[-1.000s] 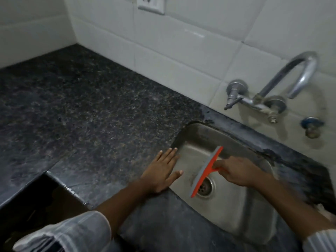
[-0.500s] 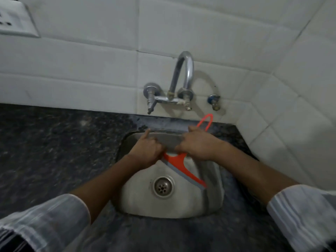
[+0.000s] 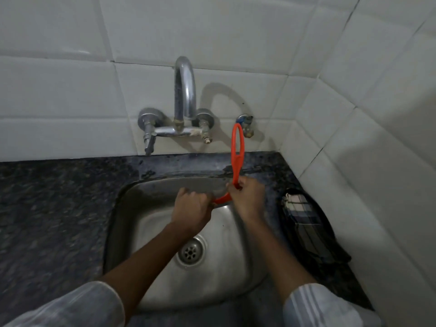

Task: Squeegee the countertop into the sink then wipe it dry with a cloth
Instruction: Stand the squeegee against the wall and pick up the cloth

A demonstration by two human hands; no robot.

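The right hand (image 3: 247, 199) has its fingers (image 3: 232, 188) curled tight around the lower stem of the orange squeegee (image 3: 236, 156). Its looped handle now stands nearly upright, rising past the back rim of the sink (image 3: 118, 208) and up in front of the wall tiles. Half a second ago the handle leaned off to the right and the orange blade holder showed below the hands, slanting down over the basin. Now only a short orange curve shows between the two hands and the blade itself is hidden. The left hand (image 3: 192, 208) is closed in a fist at that curve, apparently gripping the blade end, though what its fingers enclose cannot be made out. A second ago that hand lay flat on the bench (image 3: 59, 204) beside the sink while the right held the squeegee over the drain (image 3: 190, 252).

Both hands hang over the far part of the basin, below the tap (image 3: 185, 95). The checked cloth (image 3: 304, 223) lies folded and untouched on the bench just right of the sink, against the side wall.

The shift to a two-handed hold over the basin suggests the scraping stroke is over and the blade is probably being cleared of water. The cloth wipe has not started.
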